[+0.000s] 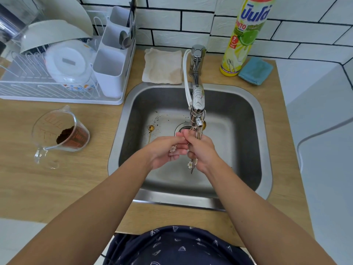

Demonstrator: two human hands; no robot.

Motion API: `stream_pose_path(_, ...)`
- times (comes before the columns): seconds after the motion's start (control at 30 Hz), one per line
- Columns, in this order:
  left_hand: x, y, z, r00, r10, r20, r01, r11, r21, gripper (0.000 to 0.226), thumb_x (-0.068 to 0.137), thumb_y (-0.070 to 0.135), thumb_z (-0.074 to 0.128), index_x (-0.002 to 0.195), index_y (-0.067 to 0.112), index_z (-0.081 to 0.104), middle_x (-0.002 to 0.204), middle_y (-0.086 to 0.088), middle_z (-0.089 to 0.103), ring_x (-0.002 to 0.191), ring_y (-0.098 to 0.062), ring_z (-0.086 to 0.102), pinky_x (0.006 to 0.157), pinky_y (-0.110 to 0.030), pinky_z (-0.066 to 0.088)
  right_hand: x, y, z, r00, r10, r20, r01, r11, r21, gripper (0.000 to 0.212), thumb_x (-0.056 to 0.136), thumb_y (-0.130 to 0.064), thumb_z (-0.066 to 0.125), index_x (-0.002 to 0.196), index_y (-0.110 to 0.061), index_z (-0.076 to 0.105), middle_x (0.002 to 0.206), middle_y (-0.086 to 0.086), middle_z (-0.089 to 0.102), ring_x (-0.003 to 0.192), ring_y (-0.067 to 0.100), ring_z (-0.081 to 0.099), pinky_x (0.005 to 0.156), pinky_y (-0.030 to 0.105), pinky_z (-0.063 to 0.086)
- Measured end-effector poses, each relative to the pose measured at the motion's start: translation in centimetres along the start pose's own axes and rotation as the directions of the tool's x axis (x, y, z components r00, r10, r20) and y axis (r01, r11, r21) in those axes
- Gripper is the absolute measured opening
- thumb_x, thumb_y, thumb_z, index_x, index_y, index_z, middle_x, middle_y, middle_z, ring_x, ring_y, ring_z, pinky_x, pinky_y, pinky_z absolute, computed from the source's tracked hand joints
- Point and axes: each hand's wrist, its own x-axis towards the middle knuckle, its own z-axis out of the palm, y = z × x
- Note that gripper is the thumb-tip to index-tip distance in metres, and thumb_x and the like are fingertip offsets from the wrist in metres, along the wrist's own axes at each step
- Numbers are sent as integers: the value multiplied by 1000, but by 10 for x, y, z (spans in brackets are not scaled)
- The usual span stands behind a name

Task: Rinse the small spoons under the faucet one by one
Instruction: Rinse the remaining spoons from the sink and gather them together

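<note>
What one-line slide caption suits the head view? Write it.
Both hands hold small spoons under the faucet; another spoon waits in the sink.

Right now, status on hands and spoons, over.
Left hand pinching one spoon. Right hand gripping a spoon bundle under the faucet. One gold spoon lying loose in the sink. Nothing blocking.

Sink (133, 104): brushed steel, matt. Faucet (197, 77): glossy chrome. Counter (57, 188): matt wood grain. Cup (57, 131): clear glass.
</note>
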Motion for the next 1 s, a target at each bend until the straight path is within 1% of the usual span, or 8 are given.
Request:
stream_pose_path(0.13, -2, -2, -7, 1000, -7, 4, 7, 999, 38, 14, 98, 22, 63, 98, 14, 74, 82, 2, 75, 62, -5, 67, 62, -21, 46, -1, -3, -8, 1000, -11, -2, 11, 1000, 1, 23, 99, -23, 68, 109, -3, 73, 81, -7, 79, 37, 2, 34, 36, 16, 28)
stream_pose_path(0.27, -3, -1, -5, 999, 37, 2, -37, 990, 138, 16, 101, 21, 59, 100, 11, 72, 80, 3, 75, 60, -5, 66, 66, -22, 46, 8, -12, -15, 992, -31, -121, 42, 995, 90, 24, 99, -15, 67, 116, 1, 72, 57, -12, 67, 34, 3, 26, 33, 16, 23)
stream_pose_path(0.37, -2, 1, 1, 996, 77, -35, -69, 980, 185, 16, 102, 20, 58, 97, 12, 71, 76, 5, 76, 59, -4, 67, 66, -22, 46, 1, -5, -13, 995, -27, -92, 27, 1000, 1, 14, 96, -20, 72, 101, -9, 79, 74, -5, 74, 37, 2, 29, 35, 18, 26)
stream_pose_path(0.47, -1, -1, 2, 993, 109, -53, -94, 969, 229, 16, 101, 21, 59, 97, 12, 71, 76, 4, 77, 62, -6, 70, 66, -23, 45, -4, 2, -11, 998, -5, -65, -1, 996, -90, 14, 92, -24, 77, 93, -11, 81, 60, -6, 61, 39, 5, 29, 37, 20, 26)
stream_pose_path(0.6, -3, -6, 1, 985, 157, -78, -128, 947, 293, 17, 100, 25, 62, 100, 11, 72, 84, 2, 79, 65, -10, 72, 65, -24, 45, 8, -12, -22, 975, -30, -220, 31, 1000, 1, 11, 89, -20, 80, 83, -11, 81, 63, -6, 67, 37, 4, 26, 35, 20, 24)
stream_pose_path(0.7, -3, -9, 1, 965, 223, -139, -157, 913, 376, 16, 98, 28, 65, 99, 15, 74, 87, 3, 79, 62, -12, 70, 64, -26, 43, 10, -13, -21, 972, -27, -233, 24, 1000, -16, 11, 90, -21, 79, 82, -13, 81, 50, -10, 52, 36, 5, 23, 34, 20, 23)
stream_pose_path(0.87, -1, -7, -5, 991, 119, -61, -110, 984, 141, 22, 98, 28, 64, 107, 11, 73, 90, 1, 78, 56, -7, 60, 59, -20, 42, 12, -17, -21, 981, -33, -194, 47, 997, 67, 45, 99, -13, 66, 58, -25, 79, 60, -9, 68, 35, 2, 28, 34, 18, 24)
stream_pose_path(1.0, 2, -8, -9, 988, 110, -108, -97, 988, 117, 8, 87, 9, 76, 94, 10, 73, 74, 2, 72, 58, -5, 60, 59, -16, 44, 9, -8, -16, 993, -11, -118, 16, 999, 49, 17, 100, -17, 66, 104, -5, 78, 61, -10, 65, 37, 3, 25, 35, 18, 23)
